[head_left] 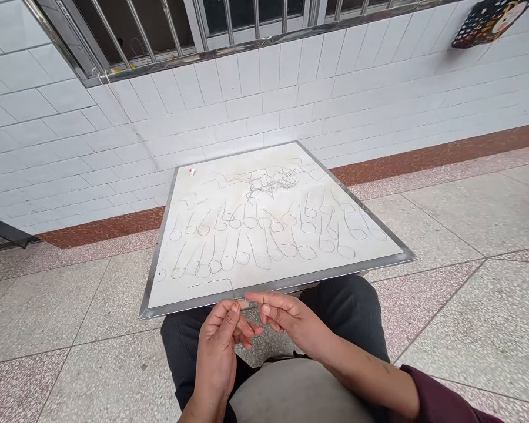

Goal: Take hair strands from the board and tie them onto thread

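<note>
Between thumb and forefinger my left hand pinches a thin bent wire, whose free part rises over the board's near edge and turns left. My right hand is closed in a pinch just to the right, forefinger pointing at the left fingertips. A short bit of thin wire shows at its thumb and forefinger; whether it is the same wire I cannot tell. Ahead lie several looped wires in rows on a white board, each with a round loop and a long tail.
A tangled heap of wires lies toward the board's far side. A small red-and-white object sits at the far left corner. The grey-framed board reaches from my knees to the tiled wall. A dotted bag hangs upper right.
</note>
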`<state>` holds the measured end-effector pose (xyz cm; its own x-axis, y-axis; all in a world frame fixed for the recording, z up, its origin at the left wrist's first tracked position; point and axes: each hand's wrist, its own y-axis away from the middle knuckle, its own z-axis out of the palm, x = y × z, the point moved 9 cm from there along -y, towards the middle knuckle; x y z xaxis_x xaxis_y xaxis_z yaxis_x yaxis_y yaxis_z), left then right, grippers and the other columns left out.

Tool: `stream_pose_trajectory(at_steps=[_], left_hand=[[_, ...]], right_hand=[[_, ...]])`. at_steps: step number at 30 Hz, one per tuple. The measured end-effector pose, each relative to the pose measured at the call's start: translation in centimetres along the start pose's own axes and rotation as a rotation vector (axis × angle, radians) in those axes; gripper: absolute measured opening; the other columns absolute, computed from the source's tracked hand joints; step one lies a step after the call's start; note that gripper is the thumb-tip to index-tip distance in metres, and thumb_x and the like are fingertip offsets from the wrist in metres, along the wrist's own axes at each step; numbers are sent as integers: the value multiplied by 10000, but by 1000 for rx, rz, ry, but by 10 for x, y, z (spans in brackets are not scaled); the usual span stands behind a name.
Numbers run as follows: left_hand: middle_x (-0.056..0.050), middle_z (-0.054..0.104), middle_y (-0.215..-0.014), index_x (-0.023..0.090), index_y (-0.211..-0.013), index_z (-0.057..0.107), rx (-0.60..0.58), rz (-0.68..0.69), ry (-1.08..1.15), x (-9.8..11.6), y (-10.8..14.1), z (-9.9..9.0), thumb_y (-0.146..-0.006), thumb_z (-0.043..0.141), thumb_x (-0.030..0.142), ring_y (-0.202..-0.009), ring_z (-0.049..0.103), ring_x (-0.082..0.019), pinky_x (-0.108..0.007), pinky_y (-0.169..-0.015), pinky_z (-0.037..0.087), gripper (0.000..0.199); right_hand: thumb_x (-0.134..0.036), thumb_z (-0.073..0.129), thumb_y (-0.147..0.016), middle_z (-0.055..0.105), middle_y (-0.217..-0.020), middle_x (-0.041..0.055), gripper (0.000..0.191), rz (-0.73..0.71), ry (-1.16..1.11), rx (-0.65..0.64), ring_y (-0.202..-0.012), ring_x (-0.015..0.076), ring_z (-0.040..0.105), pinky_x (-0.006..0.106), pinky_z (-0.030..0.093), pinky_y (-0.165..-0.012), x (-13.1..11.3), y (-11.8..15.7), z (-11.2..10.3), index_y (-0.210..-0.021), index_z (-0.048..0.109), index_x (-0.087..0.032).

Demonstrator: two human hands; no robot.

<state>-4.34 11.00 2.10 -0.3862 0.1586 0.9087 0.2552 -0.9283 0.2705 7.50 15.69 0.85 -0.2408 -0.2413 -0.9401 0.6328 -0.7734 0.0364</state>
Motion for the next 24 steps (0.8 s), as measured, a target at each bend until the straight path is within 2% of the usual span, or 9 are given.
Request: stream_pose_trajectory(at_steps=[3,6,8,10,14,16,20,24], left_hand=[[-13,616,-596,176,-736,661,16,18,-41,2,1,-2,-770,767,468,-600,630,-178,-213,-463,391,313],[-23,624,-641,175,-811,694,-4,-12,-92,2,2,-2,-777,757,469,-629,643,-197,-225,-478,406,303],[-22,612,-629,176,-828,706,-54,-37,-147,1,2,1,-793,738,480,-632,642,-204,-231,-490,412,307],[-18,595,-596,180,-814,710,-114,-46,-216,0,2,5,-823,699,500,-629,644,-208,-236,-513,422,320],[-27,586,-556,178,-819,732,-190,-69,-332,-3,1,7,-849,644,544,-645,667,-228,-244,-542,435,377],[-37,593,-554,175,-828,747,-201,-90,-363,-5,0,5,-837,654,548,-669,679,-246,-246,-541,439,385],[-53,609,-555,171,-781,754,-204,-140,-368,-9,-2,3,-789,702,536,-681,689,-266,-252,-536,452,368],[-67,631,-601,174,-725,743,-213,-174,-363,-12,-2,4,-749,729,529,-687,679,-264,-258,-524,468,357]], right_hand=[[-491,661,-870,565,-711,-41,352,-11,-84,23,-576,98,415,255,350,-576,-3,-1,-2,-1115,624,-241],[-479,673,-863,571,-676,-52,289,-30,-116,64,-531,85,402,241,342,-549,-3,-1,-7,-950,564,-227],[-493,634,-889,571,-677,-44,276,-60,-28,60,-530,90,417,248,364,-549,-3,0,-7,-918,566,-227],[-486,577,-928,578,-701,-33,246,-122,132,54,-547,103,454,259,397,-554,-6,3,-5,-969,606,-245],[-373,459,-1005,650,-795,7,233,-344,500,94,-712,153,596,304,487,-668,-21,12,0,-1073,669,-297],[-296,426,-1021,679,-824,21,265,-456,633,103,-763,162,614,313,500,-704,-27,17,4,-1105,677,-296],[-187,420,-1010,671,-753,16,289,-551,754,110,-712,155,589,282,490,-624,-30,20,8,-1105,681,-268],[-172,445,-997,658,-739,15,273,-594,764,107,-685,148,578,265,484,-590,-32,20,10,-1093,686,-256]])
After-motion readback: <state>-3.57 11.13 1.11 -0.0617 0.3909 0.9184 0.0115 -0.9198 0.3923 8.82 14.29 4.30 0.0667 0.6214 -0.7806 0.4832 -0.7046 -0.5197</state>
